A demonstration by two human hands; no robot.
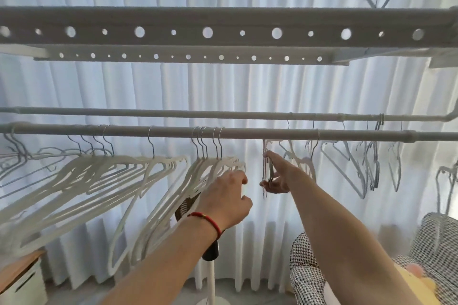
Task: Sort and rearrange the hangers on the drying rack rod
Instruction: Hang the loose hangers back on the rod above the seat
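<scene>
The near rod of the drying rack runs across the view at head height. White hangers crowd its left half, and a tight bunch of them hangs near the middle. My left hand, with a red string at the wrist, touches the lower edge of that bunch, fingers curled. My right hand grips a thin grey hanger seen edge-on just below the rod. Grey wire hangers hang to the right, some on the far rod.
A perforated rack beam spans overhead. White curtains fill the background. A fan on a white pole stands below my left hand. A houndstooth chair sits at lower right, a wooden cabinet at lower left.
</scene>
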